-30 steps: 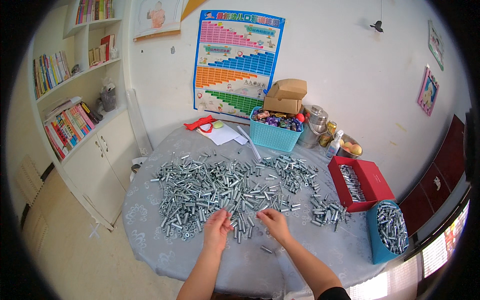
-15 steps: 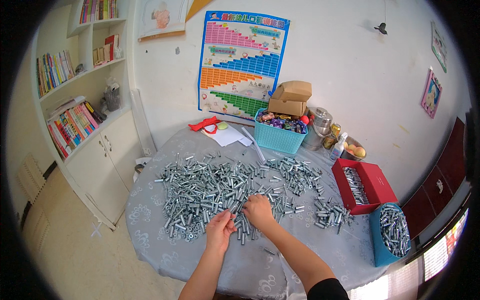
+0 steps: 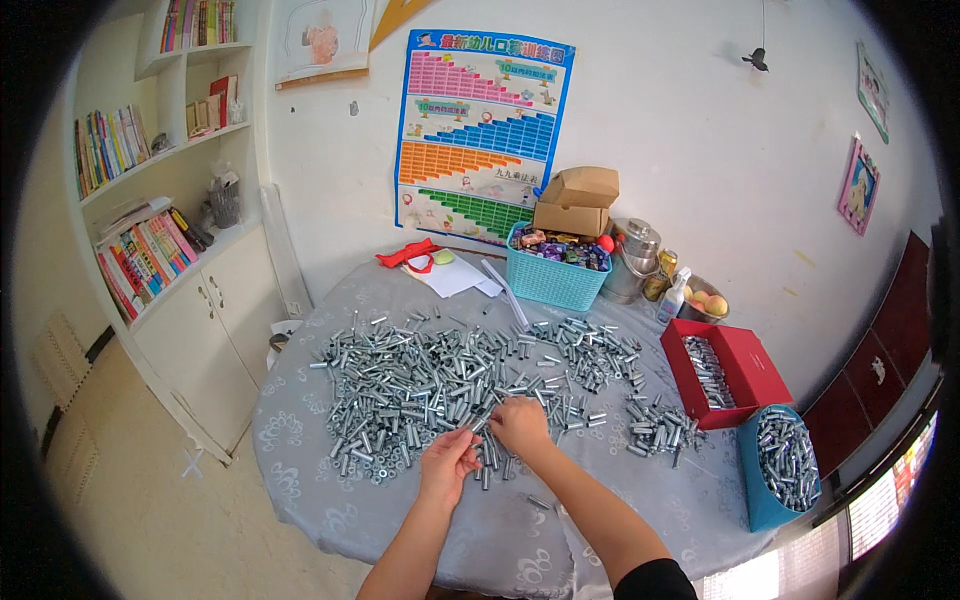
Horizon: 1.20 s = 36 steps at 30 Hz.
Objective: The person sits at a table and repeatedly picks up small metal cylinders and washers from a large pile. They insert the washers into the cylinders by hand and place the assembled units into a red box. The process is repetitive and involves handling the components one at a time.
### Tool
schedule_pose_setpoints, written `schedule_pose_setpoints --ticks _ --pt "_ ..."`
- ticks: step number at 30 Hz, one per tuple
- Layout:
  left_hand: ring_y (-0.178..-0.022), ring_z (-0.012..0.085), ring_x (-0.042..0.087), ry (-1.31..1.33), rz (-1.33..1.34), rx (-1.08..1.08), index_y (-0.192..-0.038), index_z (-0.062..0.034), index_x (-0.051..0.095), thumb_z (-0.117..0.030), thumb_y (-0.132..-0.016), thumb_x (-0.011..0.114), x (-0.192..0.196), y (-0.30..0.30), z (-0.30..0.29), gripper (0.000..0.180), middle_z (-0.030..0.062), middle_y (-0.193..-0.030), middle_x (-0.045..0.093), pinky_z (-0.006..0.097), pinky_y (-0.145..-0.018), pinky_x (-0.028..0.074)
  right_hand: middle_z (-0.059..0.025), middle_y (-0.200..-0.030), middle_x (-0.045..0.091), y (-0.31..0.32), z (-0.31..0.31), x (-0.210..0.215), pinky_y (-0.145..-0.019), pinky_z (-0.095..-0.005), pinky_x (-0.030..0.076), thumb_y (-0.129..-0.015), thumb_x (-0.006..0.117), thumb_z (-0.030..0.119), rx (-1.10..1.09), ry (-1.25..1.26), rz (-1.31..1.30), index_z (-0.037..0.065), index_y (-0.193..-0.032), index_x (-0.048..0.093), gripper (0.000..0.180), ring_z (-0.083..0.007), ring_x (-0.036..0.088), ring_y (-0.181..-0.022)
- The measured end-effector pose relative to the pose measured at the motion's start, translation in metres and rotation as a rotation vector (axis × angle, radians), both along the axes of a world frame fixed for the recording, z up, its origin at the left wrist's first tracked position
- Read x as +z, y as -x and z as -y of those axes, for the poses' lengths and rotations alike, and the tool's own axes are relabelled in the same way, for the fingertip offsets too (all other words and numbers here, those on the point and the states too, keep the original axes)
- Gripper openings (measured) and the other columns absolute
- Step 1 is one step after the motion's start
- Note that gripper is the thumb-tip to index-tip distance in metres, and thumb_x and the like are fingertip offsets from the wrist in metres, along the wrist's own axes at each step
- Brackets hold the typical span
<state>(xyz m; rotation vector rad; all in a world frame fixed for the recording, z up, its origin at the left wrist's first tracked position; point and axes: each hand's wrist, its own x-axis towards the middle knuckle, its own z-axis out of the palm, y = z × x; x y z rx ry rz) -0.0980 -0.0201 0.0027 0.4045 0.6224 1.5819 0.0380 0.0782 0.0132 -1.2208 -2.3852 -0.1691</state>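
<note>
My left hand (image 3: 447,464) is closed in a pinch on a shiny metal sleeve (image 3: 479,423) at the near edge of a big loose pile (image 3: 400,385) of metal sleeves, bolts and nuts. Just right of it, my right hand (image 3: 521,427) has its fingers curled at the upper end of that piece. Whatever sits between the right fingertips is hidden from above. Several more sleeves (image 3: 487,472) lie on the cloth just below the hands, and one single sleeve (image 3: 539,502) lies apart, nearer to me.
A smaller heap of metal pieces (image 3: 662,430) lies to the right. Beyond it stand a red box (image 3: 750,375) and a blue bin (image 3: 755,480), both holding metal pieces. A turquoise basket (image 3: 555,285), a steel pot (image 3: 630,275), a spray bottle (image 3: 674,300) and papers (image 3: 455,280) line the back.
My left hand has moved slightly up and right, closer to my right hand. The metal sleeve now shows between the two hands. My right hand has hardly shifted.
</note>
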Motion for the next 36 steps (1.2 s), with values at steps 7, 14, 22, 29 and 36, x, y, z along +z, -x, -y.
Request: schedule_pose_setpoints --ticks 7,14,22,29,36 --pt "-0.055 0.0087 0.053 0.016 -0.063 -0.073 -0.094 0.0003 0.059 -0.009 -0.081 0.059 0.002 -0.007 0.004 0.015 0.0108 -0.081 0.062 0.025 -0.049 0.049 -0.0045 -0.076 0.063 -0.028 0.038 0.008 -0.057 -0.0234 0.044 -0.076 0.064 0.011 0.037 0.592 -1.022 0.002 -0.085 0.065 0.012 -0.0110 0.057 -0.068" --pt "-0.051 0.0084 0.051 0.059 -0.181 -0.183 -0.090 0.0018 0.060 -0.013 -0.081 0.060 0.004 -0.013 0.007 0.017 0.0102 -0.078 0.062 0.025 -0.047 0.047 -0.0014 -0.090 0.060 -0.037 0.062 0.020 -0.067 -0.0175 0.042 -0.079 0.061 0.004 0.199 0.841 -1.319 0.003 -0.097 0.062 0.018 -0.0073 0.053 -0.079" --pt "-0.046 0.0092 0.049 0.007 -0.349 -0.184 -0.088 0.0036 0.061 -0.011 -0.082 0.058 0.002 -0.015 0.006 0.016 0.0088 -0.071 0.059 0.025 -0.043 0.046 -0.0032 -0.077 0.058 -0.054 0.062 0.019 -0.062 -0.0224 0.042 -0.081 0.062 0.018 0.117 0.664 -0.876 0.002 -0.083 0.063 0.016 -0.0086 0.052 -0.071" --pt "-0.048 0.0095 0.051 -0.093 -0.452 -0.168 -0.091 0.0059 0.060 -0.009 -0.082 0.057 0.011 -0.024 0.012 0.017 0.0105 -0.071 0.058 0.025 -0.043 0.048 -0.0035 -0.071 0.058 -0.060 0.066 0.024 -0.061 -0.0242 0.041 -0.090 0.043 0.035 -0.113 0.852 -0.806 -0.001 -0.076 0.060 0.042 -0.0089 0.049 -0.064" --pt "-0.046 0.0100 0.048 -0.015 -0.339 -0.048 -0.091 0.0046 0.059 -0.009 -0.083 0.056 0.006 -0.020 0.008 0.016 0.0082 -0.070 0.057 0.026 -0.042 0.047 -0.0051 -0.070 0.058 -0.061 0.074 0.026 -0.067 -0.0251 0.042 -0.092 0.037 0.035 0.076 0.874 -0.871 -0.002 -0.083 0.062 0.046 -0.0119 0.052 -0.068"
